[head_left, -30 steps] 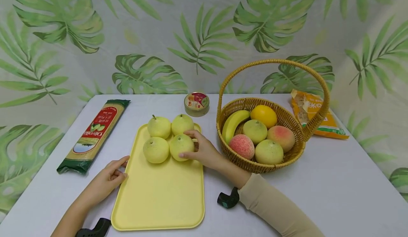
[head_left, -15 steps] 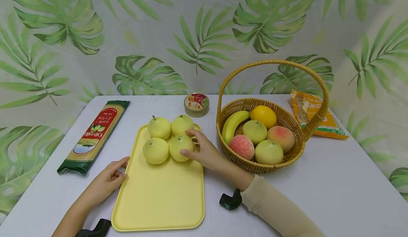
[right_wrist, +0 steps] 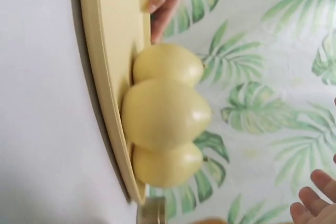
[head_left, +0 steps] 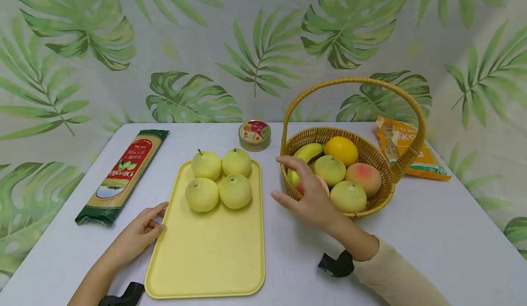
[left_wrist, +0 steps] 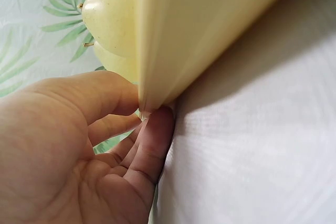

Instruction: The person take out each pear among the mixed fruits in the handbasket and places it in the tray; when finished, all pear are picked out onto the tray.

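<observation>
Where four rounded pale-yellow pears (head_left: 201, 195) sit in a close square, they take up the far half of the shallow yellow rectangular tray (head_left: 210, 251), whose flat surface shows through the near half. The left hand (head_left: 133, 237) has its thumb and fingers lightly curled, pinching the tray's left rim. The right hand (head_left: 310, 201) has hold of nothing; with thumb and forefinger spread wide, it covers part of the near left edge of the woven tan wicker basket (head_left: 386, 198). Between tray and basket runs a strip of white bench (head_left: 288, 269), widening toward the person. The left wrist view shows a fingertip tucked under the rim, hidden from the head view. The right wrist view gives the pears in profile, only three visible. Only the head view shows the long tan packet with green ends (head_left: 123, 175), left of the tray.
</observation>
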Demonstrator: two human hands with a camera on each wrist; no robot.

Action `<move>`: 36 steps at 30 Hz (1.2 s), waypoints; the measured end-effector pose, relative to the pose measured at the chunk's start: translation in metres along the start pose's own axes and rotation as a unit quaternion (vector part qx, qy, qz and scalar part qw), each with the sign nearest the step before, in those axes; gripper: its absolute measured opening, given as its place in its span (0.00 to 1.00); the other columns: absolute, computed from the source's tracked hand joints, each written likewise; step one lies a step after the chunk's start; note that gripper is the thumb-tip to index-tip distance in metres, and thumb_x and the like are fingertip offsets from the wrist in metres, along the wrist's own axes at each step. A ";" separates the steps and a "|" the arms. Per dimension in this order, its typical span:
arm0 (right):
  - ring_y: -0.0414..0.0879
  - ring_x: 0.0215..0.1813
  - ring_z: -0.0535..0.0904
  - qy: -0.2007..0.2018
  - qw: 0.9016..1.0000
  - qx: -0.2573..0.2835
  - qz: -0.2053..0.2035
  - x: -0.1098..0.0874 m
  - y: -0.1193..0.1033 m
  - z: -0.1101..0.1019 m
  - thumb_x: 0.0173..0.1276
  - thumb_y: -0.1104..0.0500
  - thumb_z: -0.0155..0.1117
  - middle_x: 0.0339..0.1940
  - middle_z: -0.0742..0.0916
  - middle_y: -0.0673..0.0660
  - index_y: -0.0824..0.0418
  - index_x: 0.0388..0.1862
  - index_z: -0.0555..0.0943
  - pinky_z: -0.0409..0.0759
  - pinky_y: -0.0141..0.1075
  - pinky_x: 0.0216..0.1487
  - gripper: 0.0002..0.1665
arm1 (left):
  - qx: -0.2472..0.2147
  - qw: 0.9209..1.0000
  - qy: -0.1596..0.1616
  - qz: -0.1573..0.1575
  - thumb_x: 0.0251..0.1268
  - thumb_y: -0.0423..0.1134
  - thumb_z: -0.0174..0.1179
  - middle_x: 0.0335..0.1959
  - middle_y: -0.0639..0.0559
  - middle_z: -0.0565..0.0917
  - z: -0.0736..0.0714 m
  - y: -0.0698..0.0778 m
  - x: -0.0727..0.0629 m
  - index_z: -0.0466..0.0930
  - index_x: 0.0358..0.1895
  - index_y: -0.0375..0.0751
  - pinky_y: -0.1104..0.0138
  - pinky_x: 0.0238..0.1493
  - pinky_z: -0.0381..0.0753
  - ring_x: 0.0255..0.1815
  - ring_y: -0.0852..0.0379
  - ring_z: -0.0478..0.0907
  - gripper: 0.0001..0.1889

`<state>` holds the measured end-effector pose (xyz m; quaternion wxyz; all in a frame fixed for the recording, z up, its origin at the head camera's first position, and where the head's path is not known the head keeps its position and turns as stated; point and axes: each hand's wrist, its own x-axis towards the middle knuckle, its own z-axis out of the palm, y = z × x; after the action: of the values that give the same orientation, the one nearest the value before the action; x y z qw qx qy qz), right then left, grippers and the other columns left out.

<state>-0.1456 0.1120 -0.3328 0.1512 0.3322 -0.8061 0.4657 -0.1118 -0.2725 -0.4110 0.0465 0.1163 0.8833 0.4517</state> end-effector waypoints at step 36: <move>0.59 0.62 0.60 -0.013 0.985 -0.109 0.130 -0.019 0.074 -0.092 0.54 0.54 0.69 0.63 0.66 0.59 0.59 0.66 0.58 0.58 0.57 0.55 0.44 | -0.001 1.000 0.002 -0.006 0.64 0.31 0.52 0.49 0.41 0.67 0.000 0.000 0.000 0.57 0.65 0.32 0.72 0.32 0.71 0.34 0.61 0.68 0.27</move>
<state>-0.1872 0.2235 -0.3434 0.1148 0.2123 -0.8904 0.3861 -0.1114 -0.2724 -0.4114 0.0476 0.1106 0.8834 0.4529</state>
